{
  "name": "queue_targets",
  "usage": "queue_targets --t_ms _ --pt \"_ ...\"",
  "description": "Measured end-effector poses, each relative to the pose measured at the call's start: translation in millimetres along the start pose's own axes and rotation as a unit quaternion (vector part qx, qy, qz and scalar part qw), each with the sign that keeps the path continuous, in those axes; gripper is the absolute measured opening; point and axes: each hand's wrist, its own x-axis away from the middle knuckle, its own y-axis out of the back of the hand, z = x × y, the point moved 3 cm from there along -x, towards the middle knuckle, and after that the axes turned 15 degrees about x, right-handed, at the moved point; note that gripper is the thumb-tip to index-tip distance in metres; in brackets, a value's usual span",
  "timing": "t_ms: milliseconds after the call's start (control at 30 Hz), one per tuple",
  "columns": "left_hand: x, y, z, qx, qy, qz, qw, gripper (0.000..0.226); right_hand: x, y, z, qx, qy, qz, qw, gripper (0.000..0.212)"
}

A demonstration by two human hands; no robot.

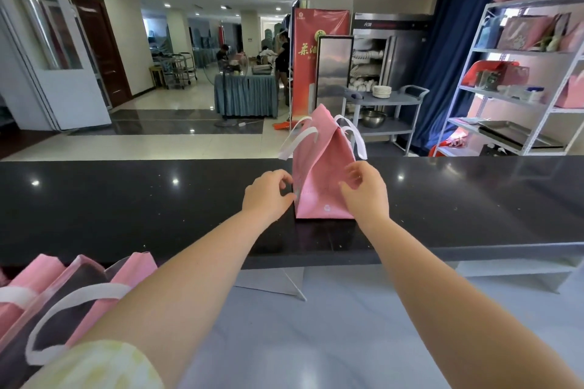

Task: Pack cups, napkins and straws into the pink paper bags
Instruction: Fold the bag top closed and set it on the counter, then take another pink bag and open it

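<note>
The pink paper bag (319, 174) stands upright on the black counter (126, 199), towards its far edge. Its top is folded to a peak and its white handles (297, 139) droop to either side. Whether anything is inside cannot be told. No cups, napkins or straws show anywhere, so this bag is probably either packed and being closed or only being shaped. More pink bags (79, 287) lie open-mouthed at the lower left, which suggests most of the job is yet to do. The left hand (267, 196) pinches the bag's left edge with curled fingers and thumb. The right hand (366, 191), fingers likewise curled, grips the right side fold. The two hands are apart, one on each flank.
</note>
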Motion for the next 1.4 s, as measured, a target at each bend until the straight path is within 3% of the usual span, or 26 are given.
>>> queue_targets --t_ms 233,633,933,1200,1400 --pt "23 110 -17 -0.228 -0.092 -0.036 0.969 0.036 5 -18 120 0.190 0.201 0.103 0.955 0.030" --pt "223 344 98 -0.345 0.128 -0.150 0.918 0.034 170 -134 324 0.107 0.392 0.184 0.895 0.031" --pt "376 497 186 -0.368 0.225 -0.197 0.880 0.027 327 -223 464 0.076 0.448 0.240 0.858 0.032" --pt "450 587 269 -0.352 0.240 -0.193 0.884 0.027 422 -301 543 0.077 0.436 0.286 0.850 0.021" --pt "458 608 316 -0.316 0.253 -0.179 0.896 0.029 430 -337 571 0.080 0.411 0.313 0.853 0.027"
